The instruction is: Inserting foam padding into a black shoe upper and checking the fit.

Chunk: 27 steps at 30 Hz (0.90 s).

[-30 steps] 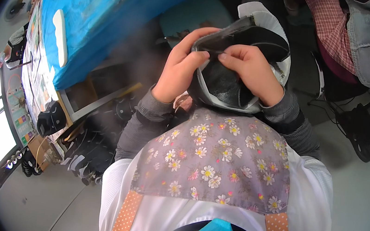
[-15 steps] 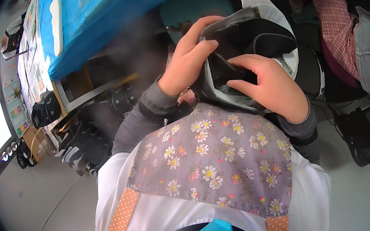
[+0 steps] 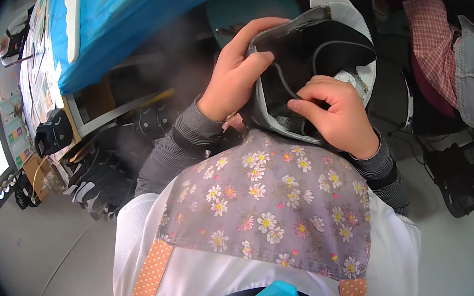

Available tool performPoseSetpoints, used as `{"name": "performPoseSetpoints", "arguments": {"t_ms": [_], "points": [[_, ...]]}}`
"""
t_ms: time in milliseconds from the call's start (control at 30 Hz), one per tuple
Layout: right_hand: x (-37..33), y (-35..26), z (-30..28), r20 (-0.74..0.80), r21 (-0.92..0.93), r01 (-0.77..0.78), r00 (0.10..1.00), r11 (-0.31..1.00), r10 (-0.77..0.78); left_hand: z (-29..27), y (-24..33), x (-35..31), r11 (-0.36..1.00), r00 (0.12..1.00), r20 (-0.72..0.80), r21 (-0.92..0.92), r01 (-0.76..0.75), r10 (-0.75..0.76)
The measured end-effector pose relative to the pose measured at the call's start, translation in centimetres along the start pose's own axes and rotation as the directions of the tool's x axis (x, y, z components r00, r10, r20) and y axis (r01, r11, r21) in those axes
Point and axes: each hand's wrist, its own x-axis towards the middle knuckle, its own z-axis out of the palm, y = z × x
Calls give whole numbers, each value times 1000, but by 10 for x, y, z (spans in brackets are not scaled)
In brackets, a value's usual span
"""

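A black, pouch-like fabric piece with pale, raw-looking edges is held open in front of my chest. My left hand grips its left rim, the thumb over the edge and the fingers outside. Inside the opening, my right hand is closed in a pinch on a thin grey cord or edging strip, which curves across the dark interior. A white patch shows just beyond my right fingers. The bottom of the piece is hidden by its near wall and my hand.
A table under blue sheeting stands at the upper left, bearing a white strip-shaped piece. Several black pieces lie below it. At the right, a person in a checked sleeve sits near a black mesh-like item on the floor.
My right thumb and fingers, apart before, have come together on the grey cord, which now stands out more inside the piece. My left hand keeps its hold on the rim.
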Motion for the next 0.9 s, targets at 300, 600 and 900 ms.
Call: {"name": "performPoseSetpoints", "arguments": {"t_ms": [300,600,900], "points": [[6,-13,-1,2,-40,94,996,995,-94,3,-8,4,997,998,-1,-34,-69,69],[6,-22,5,118,-64,24,993,998,-16,8,-12,9,998,997,-70,60,36,-32],[1,-14,0,160,242,-363,929,900,333,8,-16,7,996,995,-100,92,11,-1]]}}
